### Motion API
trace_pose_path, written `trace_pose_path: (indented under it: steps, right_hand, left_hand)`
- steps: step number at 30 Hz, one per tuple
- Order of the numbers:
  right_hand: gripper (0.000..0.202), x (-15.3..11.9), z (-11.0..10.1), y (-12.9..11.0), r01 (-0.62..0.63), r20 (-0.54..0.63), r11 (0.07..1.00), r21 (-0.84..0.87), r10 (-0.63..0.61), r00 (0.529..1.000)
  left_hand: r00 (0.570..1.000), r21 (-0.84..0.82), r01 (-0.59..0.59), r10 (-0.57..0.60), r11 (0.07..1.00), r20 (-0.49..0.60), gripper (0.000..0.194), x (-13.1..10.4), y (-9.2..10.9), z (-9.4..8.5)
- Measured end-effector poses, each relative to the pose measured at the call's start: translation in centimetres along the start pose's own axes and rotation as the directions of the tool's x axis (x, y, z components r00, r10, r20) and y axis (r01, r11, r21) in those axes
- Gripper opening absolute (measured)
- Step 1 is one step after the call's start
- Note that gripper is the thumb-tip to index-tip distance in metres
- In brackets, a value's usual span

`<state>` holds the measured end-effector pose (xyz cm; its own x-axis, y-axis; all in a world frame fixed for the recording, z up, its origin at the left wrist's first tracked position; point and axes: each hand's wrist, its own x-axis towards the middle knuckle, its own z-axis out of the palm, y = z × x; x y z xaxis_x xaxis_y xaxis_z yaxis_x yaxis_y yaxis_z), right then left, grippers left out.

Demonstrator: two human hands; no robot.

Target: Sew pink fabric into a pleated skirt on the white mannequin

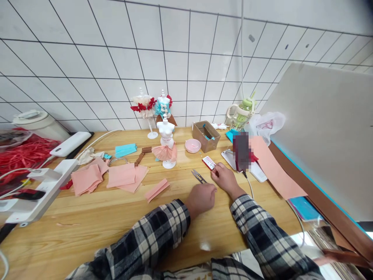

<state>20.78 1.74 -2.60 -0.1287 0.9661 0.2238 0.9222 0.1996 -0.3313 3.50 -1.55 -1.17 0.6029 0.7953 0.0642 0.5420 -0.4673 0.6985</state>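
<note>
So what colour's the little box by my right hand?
The box is white and red; the head view shows it.

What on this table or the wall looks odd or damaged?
The dark, upright rectangular object on the right of the wooden table is blurred into blocks, oddly hiding its details; I can't tell what it is. Above, greyish marks interrupt the white tiled wall. I see no obvious spill.
</note>
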Motion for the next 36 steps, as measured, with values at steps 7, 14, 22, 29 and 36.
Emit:
trace_pose_path:
  steps: [7, 14, 22, 29, 36]
  right_hand:
    - [0.03, -0.9, 0.4, 0.1, 0.115, 0.009, 0.993, -0.028, -0.115, 0.993]
    - [0.039, -1.0, 0.0, -0.9, 0.152, -0.164, 0.961, -0.231, -0.192, 0.967]
    - [0.062, 0.1, 1.7, -1.4, -0.166, -0.398, 0.977, -0.132, 0.101, 0.912]
    - [0.033, -0.3, 0.4, -1.2, -0.182, -0.312, 0.946, -0.268, 0.093, 0.945]
    - [0.051, 0.2, 0.2, -0.8, -0.103, -0.329, 0.961, -0.256, 0.014, 0.944]
  left_hand:
    - [0.942, -0.225, -0.12, 0.039, 0.967, -0.334, 0.023, -2.3, -0.5, -1.5]
    - [0.927, -0.449, -0.138, -0.045, 0.883, -0.373, 0.018, -6.9, -3.1, -6.2]
    - [0.924, -0.546, -0.034, -0.181, 0.837, -0.336, 0.018, -10.5, -4.4, -8.2]
    - [0.942, -0.515, 0.019, -0.188, 0.857, -0.279, 0.018, -10.7, -4.2, -8.6]
    - [0.946, -0.508, 0.059, -0.211, 0.86, -0.247, 0.016, -10.9, -3.7, -8.9]
